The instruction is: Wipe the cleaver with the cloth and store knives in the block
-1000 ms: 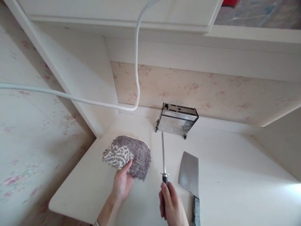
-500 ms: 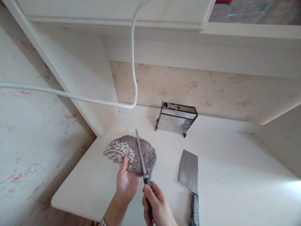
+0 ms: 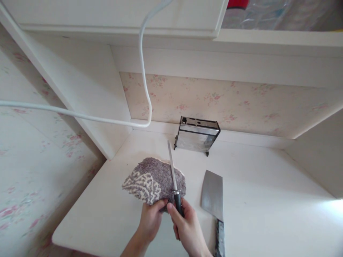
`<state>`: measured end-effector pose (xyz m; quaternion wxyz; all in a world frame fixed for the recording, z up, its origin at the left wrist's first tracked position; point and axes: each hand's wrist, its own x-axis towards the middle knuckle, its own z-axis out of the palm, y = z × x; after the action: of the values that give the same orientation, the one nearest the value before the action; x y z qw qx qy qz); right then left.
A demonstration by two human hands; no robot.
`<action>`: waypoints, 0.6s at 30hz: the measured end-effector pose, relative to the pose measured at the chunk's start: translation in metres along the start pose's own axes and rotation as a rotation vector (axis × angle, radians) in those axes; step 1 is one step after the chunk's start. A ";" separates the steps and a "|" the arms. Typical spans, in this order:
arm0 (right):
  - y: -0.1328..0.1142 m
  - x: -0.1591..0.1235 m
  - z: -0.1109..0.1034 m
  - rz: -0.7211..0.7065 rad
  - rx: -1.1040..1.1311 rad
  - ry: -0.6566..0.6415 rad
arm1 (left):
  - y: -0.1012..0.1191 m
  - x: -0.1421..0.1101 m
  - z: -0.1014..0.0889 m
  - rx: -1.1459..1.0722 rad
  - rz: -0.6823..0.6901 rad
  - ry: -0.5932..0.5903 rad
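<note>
My left hand (image 3: 152,217) pinches the near edge of a purple-grey cloth (image 3: 158,175) with a cream pattern at its left side. In my right hand (image 3: 184,221) is the black handle of a honing steel (image 3: 172,166), its thin rod pointing away from me and lying across the front of the cloth. Both hands are close together, nearly touching. To the right a cleaver (image 3: 213,194) lies flat on the white tabletop, its dark, worn handle toward me; neither hand touches it.
A metal-and-black slotted box (image 3: 198,134), perhaps a knife block, stands at the back of the white table (image 3: 257,200). A white cable (image 3: 107,122) hangs across the upper left. Overhead is a white cabinet (image 3: 120,18), with a shelf (image 3: 268,37) holding plastic-wrapped things.
My left hand has shifted its hold from the cloth's left part to its lower edge. The honing steel and my right hand have moved right and away from me. The view has shifted slightly.
</note>
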<state>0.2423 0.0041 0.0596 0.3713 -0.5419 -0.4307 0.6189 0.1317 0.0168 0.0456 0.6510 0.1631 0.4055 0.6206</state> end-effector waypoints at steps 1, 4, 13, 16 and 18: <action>-0.001 0.002 -0.001 -0.008 -0.008 0.009 | -0.003 -0.002 0.000 0.028 -0.011 -0.023; -0.004 0.009 -0.001 -0.046 -0.007 0.051 | -0.010 -0.008 0.002 0.047 -0.076 -0.090; 0.001 0.011 -0.003 -0.062 0.082 0.072 | -0.005 -0.016 -0.009 -0.181 -0.175 -0.231; -0.003 0.008 -0.008 -0.075 0.084 0.034 | 0.002 -0.011 -0.017 -0.278 -0.222 -0.279; -0.007 0.006 -0.013 -0.090 0.058 -0.021 | 0.008 -0.012 -0.021 -0.250 -0.211 -0.188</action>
<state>0.2545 0.0139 0.0634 0.4096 -0.5045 -0.4403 0.6195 0.1121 0.0007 0.0420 0.7627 0.0949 0.2773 0.5765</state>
